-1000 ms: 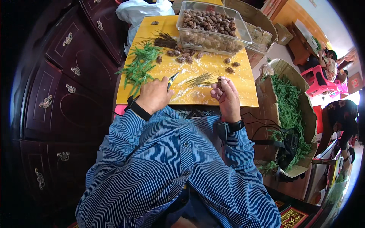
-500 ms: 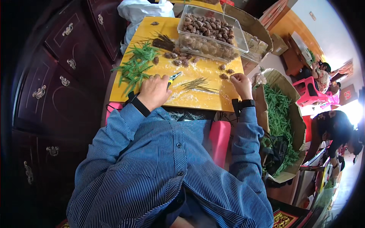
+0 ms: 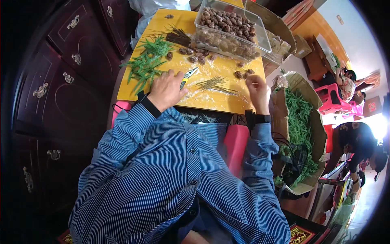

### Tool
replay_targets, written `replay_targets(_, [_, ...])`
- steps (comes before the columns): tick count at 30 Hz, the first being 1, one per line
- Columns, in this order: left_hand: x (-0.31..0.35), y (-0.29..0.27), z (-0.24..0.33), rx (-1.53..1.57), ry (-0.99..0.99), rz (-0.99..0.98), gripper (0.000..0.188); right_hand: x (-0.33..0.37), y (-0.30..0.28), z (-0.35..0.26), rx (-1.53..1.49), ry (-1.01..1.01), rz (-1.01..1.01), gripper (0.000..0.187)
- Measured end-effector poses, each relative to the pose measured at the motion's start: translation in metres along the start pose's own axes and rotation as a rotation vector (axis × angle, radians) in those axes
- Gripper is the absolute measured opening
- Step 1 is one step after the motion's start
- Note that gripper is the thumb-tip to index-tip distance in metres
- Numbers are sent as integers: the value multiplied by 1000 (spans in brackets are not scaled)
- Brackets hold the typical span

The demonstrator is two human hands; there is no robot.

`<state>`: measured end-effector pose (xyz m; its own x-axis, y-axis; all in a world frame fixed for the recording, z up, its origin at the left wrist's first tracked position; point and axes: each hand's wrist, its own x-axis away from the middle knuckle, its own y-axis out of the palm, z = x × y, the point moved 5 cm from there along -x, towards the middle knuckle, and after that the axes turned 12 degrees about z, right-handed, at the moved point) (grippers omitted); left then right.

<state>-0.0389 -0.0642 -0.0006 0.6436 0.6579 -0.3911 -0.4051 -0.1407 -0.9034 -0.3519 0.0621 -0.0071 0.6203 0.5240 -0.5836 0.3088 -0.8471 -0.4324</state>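
My left hand (image 3: 166, 90) rests on the near left of the yellow tabletop (image 3: 162, 27), curled around the yellow handles of a pair of pliers (image 3: 188, 76) whose jaws point away to the right. My right hand (image 3: 259, 92) is above the table's right edge with thumb and fingers pinched together; whatever they hold, if anything, is too small to make out. Just beyond those fingertips lie a few loose pine cones (image 3: 238, 75). Between my hands is a loose bunch of thin brown wires or stems (image 3: 217, 85). Green artificial sprigs (image 3: 145, 65) are heaped beyond my left hand.
A clear plastic bin (image 3: 227, 49) full of pine cones stands at the far right. Near it lie a dark stem bundle (image 3: 178, 37) and several cones (image 3: 197, 57). A cardboard box (image 3: 319, 101) of greenery is on my right, dark cabinets (image 3: 61, 93) on my left. Other people sit or bend farther right.
The view has shifted slightly, so the table appears higher. My right hand has drawn back a little from the loose cones, fingers still pinched. My left hand stays at the pliers.
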Motion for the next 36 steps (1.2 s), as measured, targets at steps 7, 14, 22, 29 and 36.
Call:
replay_targets(7, [7,-21,21,124,86,127,54,44,3,-32,217,-101,-425,20])
replay_targets(14, [8,9,69,250,239,-61,48,40,26,-39,147,-137,-458,20])
replay_targets(22, [1,32,64,233,280,-56,33,25,34,-57,296,-134,-576,29])
replay_targets(29, [2,42,64,198,273,-57,36,-5,88,-90,275,-348,-505,27])
replay_targets(36, [6,38,63,218,298,31,30,-22,160,-88,421,-349,-481,26])
